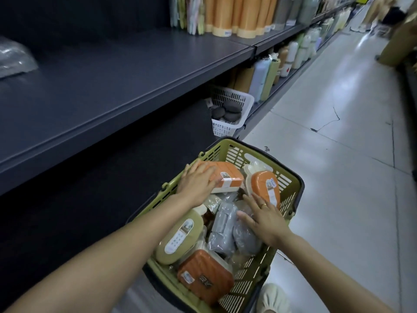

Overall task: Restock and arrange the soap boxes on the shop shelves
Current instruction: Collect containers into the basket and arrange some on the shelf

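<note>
— Starting at the far left, what sits on the dark shelf (108,71)?

— A clear plastic-wrapped packet (13,57) at its left end; further right, on the same level, stand orange tubes (239,16).

— And below the shelf?

— A white basket (228,111) with dark round stones (228,110) hangs near the lower shelf edge, and pastel bottles (268,75) run off to the far right.

— Where are the soap boxes?

— In the green basket (291,184) on the floor (334,154), near the person. An olive soap box (178,238) lies at its near left, and an orange ribbed soap box (205,276) at the near edge.

— The left hand (196,184)?

— It rests on top of an orange-and-white soap box (228,177) at the far left of the basket, fingers (211,171) straight and slightly spread over the lid, not curled round it.

— The right hand (264,218)?

— It lies flat, fingers (255,199) spread, on grey wrapped packets (223,229) in the middle, just beside another orange soap box (266,184) standing on end at the far right. It wears a ring (263,205).

— Anything further right?

— A pale shoe (273,297) beside the basket's near corner.
</note>
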